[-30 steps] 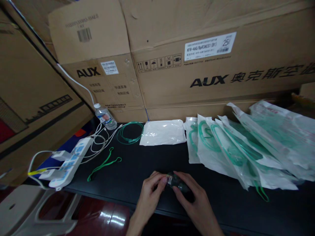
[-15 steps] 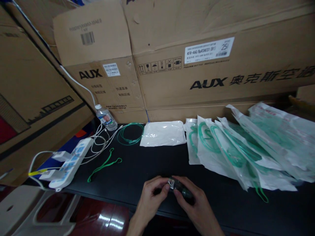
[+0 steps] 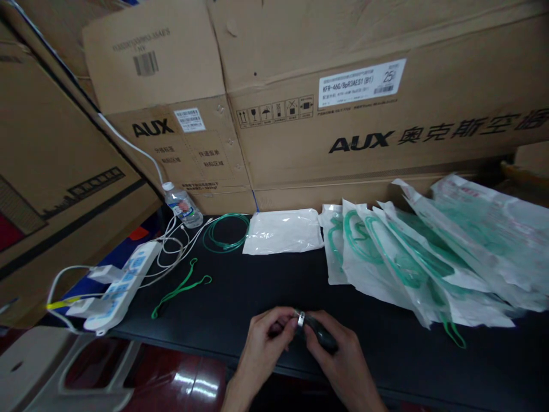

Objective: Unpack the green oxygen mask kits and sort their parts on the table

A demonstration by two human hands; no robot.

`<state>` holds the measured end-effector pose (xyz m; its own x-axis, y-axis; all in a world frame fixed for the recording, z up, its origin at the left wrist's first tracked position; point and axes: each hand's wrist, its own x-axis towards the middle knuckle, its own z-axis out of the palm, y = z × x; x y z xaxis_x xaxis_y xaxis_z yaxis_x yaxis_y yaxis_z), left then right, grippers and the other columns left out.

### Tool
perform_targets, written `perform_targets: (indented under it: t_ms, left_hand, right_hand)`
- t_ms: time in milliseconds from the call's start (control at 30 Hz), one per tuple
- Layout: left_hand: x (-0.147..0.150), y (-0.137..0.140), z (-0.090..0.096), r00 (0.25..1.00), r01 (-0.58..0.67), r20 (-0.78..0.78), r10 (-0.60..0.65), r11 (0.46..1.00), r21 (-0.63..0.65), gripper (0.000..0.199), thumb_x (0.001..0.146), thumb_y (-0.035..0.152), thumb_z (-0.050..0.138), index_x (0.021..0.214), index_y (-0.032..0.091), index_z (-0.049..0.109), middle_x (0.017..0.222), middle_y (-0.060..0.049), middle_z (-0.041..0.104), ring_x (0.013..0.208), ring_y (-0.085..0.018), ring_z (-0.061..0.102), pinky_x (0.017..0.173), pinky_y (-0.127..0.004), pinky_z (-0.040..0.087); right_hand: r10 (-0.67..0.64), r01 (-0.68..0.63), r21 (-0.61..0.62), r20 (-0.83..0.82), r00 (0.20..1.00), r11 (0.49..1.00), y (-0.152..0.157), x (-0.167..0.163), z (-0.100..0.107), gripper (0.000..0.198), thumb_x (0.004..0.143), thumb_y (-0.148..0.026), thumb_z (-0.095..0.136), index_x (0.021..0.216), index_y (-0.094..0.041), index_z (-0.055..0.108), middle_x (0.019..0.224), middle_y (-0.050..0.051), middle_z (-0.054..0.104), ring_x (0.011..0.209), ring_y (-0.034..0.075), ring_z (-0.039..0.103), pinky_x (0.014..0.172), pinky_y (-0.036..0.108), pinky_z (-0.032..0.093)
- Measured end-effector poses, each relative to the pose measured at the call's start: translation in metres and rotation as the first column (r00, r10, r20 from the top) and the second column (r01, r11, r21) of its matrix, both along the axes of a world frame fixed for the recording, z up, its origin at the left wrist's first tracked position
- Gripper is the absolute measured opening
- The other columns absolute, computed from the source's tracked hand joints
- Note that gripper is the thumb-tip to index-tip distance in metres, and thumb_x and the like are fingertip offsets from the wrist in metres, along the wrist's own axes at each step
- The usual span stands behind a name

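Observation:
Near the front edge of the black table, both hands hold a small, dark, rounded piece (image 3: 325,337) that looks like a translucent green oxygen mask. At its left end is a shiny silver metal strip (image 3: 301,320). My left hand (image 3: 268,337) is closed, thumb and forefinger pinching at the strip end. Around the body of the piece is my right hand (image 3: 332,349), also closed, fingers on the far side and thumb on the near side. Much of the piece is hidden by the fingers. A green elastic strap (image 3: 180,290) lies on the table to the left.
Behind stand large cardboard boxes (image 3: 291,149). A flat white packet (image 3: 283,232), a green tubing coil (image 3: 225,243) and a plastic bottle (image 3: 183,207) lie along them. Bagged green tubing sets (image 3: 386,269) overlap at right. At left are a power strip (image 3: 124,286) and a stool (image 3: 34,366).
The piece has turned slightly in my hands, so the metal strip now shows narrower and more upright. Both hands keep their grip, and the camera view has shifted a little.

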<state>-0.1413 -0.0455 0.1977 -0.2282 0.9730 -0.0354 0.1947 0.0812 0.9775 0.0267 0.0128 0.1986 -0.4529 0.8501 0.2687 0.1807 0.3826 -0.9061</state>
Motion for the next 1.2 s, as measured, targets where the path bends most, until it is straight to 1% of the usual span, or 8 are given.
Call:
perform_targets:
  t_ms: [267, 367, 467, 567, 700, 833, 933, 1200]
  left_hand:
    - [0.0043, -0.0018, 0.0029, 0.991, -0.052, 0.122, 0.052, 0.999, -0.004, 0.027, 0.095, 0.044, 0.066, 0.103, 0.018, 0.069, 0.077, -0.002, 0.069, 0.063, -0.013, 0.062, 0.052, -0.018, 0.05]
    - [0.0056, -0.0037, 0.007, 0.998, -0.041, 0.05, 0.04, 0.999, 0.014, 0.023, 0.095, 0.04, 0.067, 0.094, 0.018, 0.071, 0.082, -0.003, 0.07, 0.063, -0.012, 0.062, 0.056, -0.019, 0.051]
    - [0.007, -0.0043, 0.0079, 0.997, -0.06, -0.042, 0.062, 0.997, 0.043, 0.016, 0.091, 0.034, 0.072, 0.093, 0.019, 0.074, 0.085, -0.003, 0.073, 0.068, -0.013, 0.065, 0.062, -0.02, 0.052]
    - [0.008, -0.0031, 0.0052, 0.995, -0.087, -0.046, 0.089, 0.995, 0.049, 0.015, 0.087, 0.032, 0.076, 0.094, 0.02, 0.073, 0.087, -0.004, 0.075, 0.067, -0.014, 0.066, 0.061, -0.02, 0.052]
    - [0.0067, -0.0013, 0.002, 0.996, -0.085, 0.027, 0.084, 0.996, 0.021, 0.026, 0.088, 0.03, 0.075, 0.112, 0.021, 0.07, 0.085, -0.002, 0.076, 0.062, -0.012, 0.064, 0.06, -0.02, 0.052]
    - [0.0037, -0.0004, 0.0031, 0.999, -0.048, 0.015, 0.047, 0.998, 0.031, 0.03, 0.091, 0.029, 0.072, 0.12, 0.022, 0.072, 0.088, -0.003, 0.078, 0.075, -0.015, 0.069, 0.074, -0.023, 0.054]
    - [0.0027, 0.0005, 0.0052, 0.999, -0.043, 0.009, 0.043, 0.999, 0.032, 0.025, 0.091, 0.031, 0.073, 0.114, 0.022, 0.075, 0.09, -0.003, 0.079, 0.083, -0.018, 0.072, 0.082, -0.025, 0.054]
    - [0.0029, 0.0003, 0.0048, 0.998, -0.054, 0.024, 0.053, 0.998, 0.026, 0.023, 0.089, 0.033, 0.075, 0.109, 0.021, 0.076, 0.085, -0.002, 0.078, 0.08, -0.018, 0.071, 0.079, -0.026, 0.053]
  right_hand:
    - [-0.04, 0.04, 0.042, -0.004, 0.999, 0.998, -0.0021, -0.0023, -0.0023, 0.014, 0.096, -0.025, 0.059, 0.098, -0.024, 0.072, 0.085, 0.002, 0.076, 0.074, 0.016, 0.074, 0.069, 0.02, 0.056]
    - [-0.049, 0.05, 0.058, -0.014, 0.999, 0.997, -0.003, -0.0028, -0.0042, 0.014, 0.097, -0.024, 0.059, 0.101, -0.025, 0.072, 0.09, 0.002, 0.077, 0.08, 0.016, 0.074, 0.075, 0.021, 0.056]
    - [-0.045, 0.046, 0.067, -0.026, 0.999, 0.997, -0.0038, -0.0024, -0.0066, 0.015, 0.097, -0.024, 0.059, 0.105, -0.025, 0.072, 0.094, 0.004, 0.077, 0.085, 0.018, 0.075, 0.078, 0.022, 0.057]
    - [-0.043, 0.045, 0.076, -0.035, 0.998, 0.996, -0.004, -0.0015, -0.0072, 0.016, 0.098, -0.024, 0.058, 0.106, -0.024, 0.072, 0.095, 0.005, 0.078, 0.086, 0.019, 0.076, 0.078, 0.023, 0.058]
    - [-0.048, 0.053, 0.108, -0.045, 0.998, 0.993, -0.0042, -0.0011, -0.0046, 0.021, 0.099, -0.024, 0.058, 0.113, -0.024, 0.073, 0.103, 0.007, 0.079, 0.092, 0.02, 0.076, 0.082, 0.024, 0.059]
    - [-0.043, 0.047, 0.121, -0.035, 0.998, 0.992, -0.0041, -0.0016, -0.0027, 0.025, 0.1, -0.024, 0.058, 0.12, -0.025, 0.072, 0.11, 0.008, 0.078, 0.098, 0.02, 0.076, 0.086, 0.025, 0.059]
    - [-0.053, 0.057, 0.145, -0.032, 0.998, 0.988, -0.0039, -0.0019, -0.0032, 0.024, 0.1, -0.024, 0.059, 0.118, -0.025, 0.073, 0.106, 0.007, 0.079, 0.093, 0.019, 0.077, 0.082, 0.024, 0.06]
    - [-0.039, 0.044, 0.17, -0.029, 0.999, 0.985, -0.0036, -0.0025, -0.0053, 0.023, 0.099, -0.023, 0.057, 0.115, -0.026, 0.074, 0.095, 0.006, 0.078, 0.084, 0.02, 0.075, 0.075, 0.027, 0.059]
